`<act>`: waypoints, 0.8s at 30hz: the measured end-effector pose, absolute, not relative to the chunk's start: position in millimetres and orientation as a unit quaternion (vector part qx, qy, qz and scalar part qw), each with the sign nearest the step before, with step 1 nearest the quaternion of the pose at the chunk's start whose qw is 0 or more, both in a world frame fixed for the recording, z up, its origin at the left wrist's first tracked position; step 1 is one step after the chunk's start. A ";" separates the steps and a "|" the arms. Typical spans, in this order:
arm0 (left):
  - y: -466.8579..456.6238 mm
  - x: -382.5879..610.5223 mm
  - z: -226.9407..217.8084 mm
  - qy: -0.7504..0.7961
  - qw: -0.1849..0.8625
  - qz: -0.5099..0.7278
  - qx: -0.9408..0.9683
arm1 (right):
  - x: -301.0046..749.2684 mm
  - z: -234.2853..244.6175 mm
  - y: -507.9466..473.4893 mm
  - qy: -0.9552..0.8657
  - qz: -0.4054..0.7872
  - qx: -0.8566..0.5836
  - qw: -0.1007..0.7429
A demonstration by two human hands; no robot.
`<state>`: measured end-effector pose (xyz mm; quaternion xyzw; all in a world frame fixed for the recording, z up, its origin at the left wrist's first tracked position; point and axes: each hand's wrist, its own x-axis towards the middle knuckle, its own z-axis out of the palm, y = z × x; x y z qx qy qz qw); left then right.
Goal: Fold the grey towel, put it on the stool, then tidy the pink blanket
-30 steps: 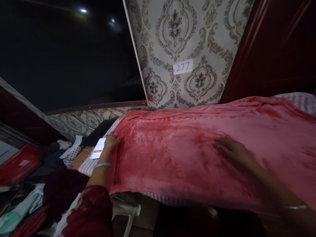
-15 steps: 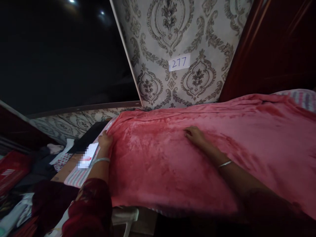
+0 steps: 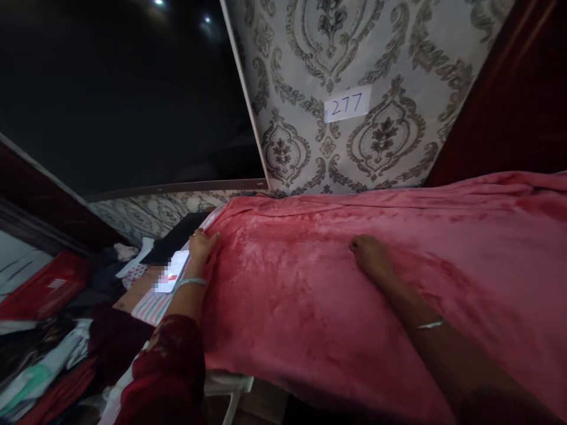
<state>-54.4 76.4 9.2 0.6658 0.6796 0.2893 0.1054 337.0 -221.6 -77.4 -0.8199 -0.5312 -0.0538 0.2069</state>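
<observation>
A pink plush blanket (image 3: 283, 295) lies spread over a long raised surface, mostly flat with light creases along its far side. My left hand (image 3: 201, 247) rests at the blanket's left edge, its thumb spread away from the fingers. Beside that hand, a phone with a lit screen (image 3: 174, 270) lies on a striped cloth (image 3: 153, 306) that shows from under the blanket. Atop the blanket's middle sits my right hand (image 3: 372, 257) with its fingers curled in. No fabric is bunched around it, and its fingertips are partly hidden.
A large dark screen (image 3: 133, 100) stands behind at left. Patterned wallpaper (image 3: 305, 77) carries a paper marked 277 (image 3: 348, 104). Piled clothes (image 3: 57, 360) and a red bag or box (image 3: 48, 286) are at lower left. A white frame leg (image 3: 230, 407) shows below the blanket.
The view has turned slightly left, so the scene sits further right. My left thumb has spread out from the fingers. My right hand stays curled on the blanket.
</observation>
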 end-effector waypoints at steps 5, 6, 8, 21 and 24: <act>81.9 -63.7 10.1 0.676 0.160 0.307 0.651 | 339.2 -81.9 -221.4 -0.516 -0.073 -0.827 0.209; 82.8 -65.4 10.3 0.670 0.166 0.315 0.651 | 339.5 -81.5 -221.2 -0.511 -0.065 -0.830 0.215; 83.5 -69.1 11.3 0.658 0.182 0.334 0.651 | 340.1 -79.7 -221.0 -0.503 -0.056 -0.831 0.231; 95.0 -80.9 26.2 0.569 0.314 0.355 0.672 | 351.6 -86.9 -229.0 -0.600 -0.008 -0.753 0.270; 100.5 -79.1 29.9 0.566 0.281 0.356 0.689 | 352.7 -88.5 -229.5 -0.610 -0.024 -0.743 0.274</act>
